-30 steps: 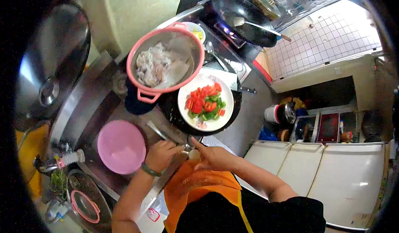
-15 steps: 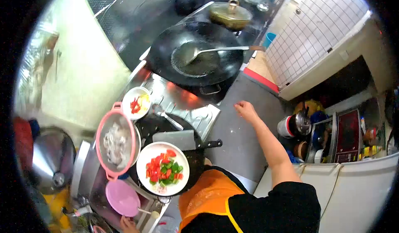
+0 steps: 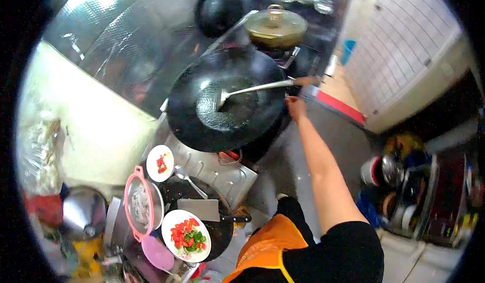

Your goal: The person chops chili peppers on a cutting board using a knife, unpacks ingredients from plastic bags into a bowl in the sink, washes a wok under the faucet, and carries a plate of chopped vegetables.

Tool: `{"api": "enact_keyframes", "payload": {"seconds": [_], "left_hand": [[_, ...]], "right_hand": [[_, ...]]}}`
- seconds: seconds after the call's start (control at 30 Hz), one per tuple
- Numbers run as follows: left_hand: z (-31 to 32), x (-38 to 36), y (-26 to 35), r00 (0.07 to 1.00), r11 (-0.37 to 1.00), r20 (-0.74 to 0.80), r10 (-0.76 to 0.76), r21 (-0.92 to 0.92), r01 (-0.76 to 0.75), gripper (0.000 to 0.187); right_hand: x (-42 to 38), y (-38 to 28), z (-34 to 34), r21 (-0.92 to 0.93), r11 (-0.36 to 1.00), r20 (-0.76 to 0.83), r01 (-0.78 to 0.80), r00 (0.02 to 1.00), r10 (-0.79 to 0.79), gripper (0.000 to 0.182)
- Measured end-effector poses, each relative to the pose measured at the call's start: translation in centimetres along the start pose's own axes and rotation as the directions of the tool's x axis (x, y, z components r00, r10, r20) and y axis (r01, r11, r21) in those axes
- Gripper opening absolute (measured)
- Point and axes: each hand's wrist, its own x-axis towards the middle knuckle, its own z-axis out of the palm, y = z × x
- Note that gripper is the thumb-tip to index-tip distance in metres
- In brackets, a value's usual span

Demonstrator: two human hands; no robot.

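- Right hand (image 3: 294,107): arm extended, just off the wok's right side, below the spatula handle. Fingers look curled; can't tell if it grips or touches anything.
- Left hand: out of frame, can't tell its state.
- Wok (image 3: 227,139): on the stove, mid-scene, shiny liquid in the bottom.
- Spatula (image 3: 257,87): head in wok, shaft over the right rim.
- Lidded pot (image 3: 275,28): far side, right of the wok's centre.
- Near left: white plate (image 3: 174,217) of chopped red and green pieces, partly over a round black board (image 3: 220,242).
- Cleaver (image 3: 199,210): on the board, handle right.
- Left of plate: pink-rimmed colander (image 3: 129,217), pale food inside.
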Motion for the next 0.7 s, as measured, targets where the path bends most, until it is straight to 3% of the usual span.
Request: {"api": "enact_keyframes", "payload": {"seconds": [0.03,0.07,0.13,0.17,0.23,0.27,0.37,0.4,0.43,0.5,0.57,0.63,0.67,0.7], "left_hand": [[0.2,-1.2,2.3,0.996,0.997,0.052,-0.075,-0.020,0.076,0.046],[0.5,-2.3,4.6,0.986,0.990,0.099,-0.134,-0.039,0.139,0.047],[1.1,-3.9,9.1,0.952,0.951,0.155,-0.263,-0.124,0.283,0.050],[1.4,-4.6,11.0,0.920,0.901,0.179,-0.349,-0.207,0.382,0.051],[1.8,-5.4,13.6,0.773,0.625,0.192,-0.605,-0.487,0.610,0.036],[2.2,-5.9,14.5,0.679,0.440,0.222,-0.700,-0.614,0.655,0.028],[1.7,-5.6,21.4,0.713,0.567,0.198,-0.673,-0.480,0.669,0.030],[1.8,-5.5,22.6,0.680,0.546,0.204,-0.704,-0.457,0.702,0.028],[2.7,-5.9,22.9,0.640,0.515,0.198,-0.742,-0.443,0.734,0.026],[4.7,-6.9,21.6,0.647,0.568,0.209,-0.733,-0.337,0.751,0.024],[4.8,-6.0,23.8,0.664,0.592,0.156,-0.731,-0.337,0.732,0.023],[5.9,-7.2,22.8,0.681,0.629,0.174,-0.711,-0.275,0.727,0.022],[6.1,-7.8,23.0,0.649,0.583,0.190,-0.736,-0.310,0.751,0.021],[6.5,-8.3,23.3,0.621,0.537,0.212,-0.755,-0.344,0.770,0.021]], "right_hand": [[2.4,0.1,1.0,-0.005,0.982,0.022,0.190,0.982,-0.190,0.028],[3.3,1.0,1.8,-0.113,0.834,-0.190,0.540,0.812,-0.552,0.018],[8.3,4.7,4.1,0.003,0.686,-0.176,0.728,0.676,-0.716,0.008],[9.6,6.7,4.3,-0.219,0.452,-0.164,0.864,0.424,-0.891,0.007],[10.2,6.7,4.1,-0.108,0.628,-0.050,0.770,0.627,-0.777,0.008],[10.3,6.4,3.7,-0.086,0.697,0.007,0.712,0.700,-0.714,0.009],[11.2,6.8,2.1,-0.060,0.797,0.176,0.601,0.793,-0.584,0.014],[11.5,6.8,1.6,-0.045,0.814,0.243,0.579,0.797,-0.553,0.016],[11.5,6.0,1.3,-0.016,0.829,0.315,0.559,0.790,-0.526,0.018],[10.7,4.0,-0.8,0.061,0.877,0.458,0.477,0.767,-0.449,0.022],[9.9,2.7,-3.7,0.198,0.954,0.547,0.225,0.782,-0.298,0.026],[9.5,1.1,-7.0,0.326,0.935,0.507,-0.138,0.861,-0.049,0.036],[10.5,-0.2,-9.2,0.111,0.992,0.497,0.055,0.861,-0.103,0.044],[11.6,-1.3,-11.4,0.198,0.980,0.452,0.011,0.886,-0.101,0.042]]}}
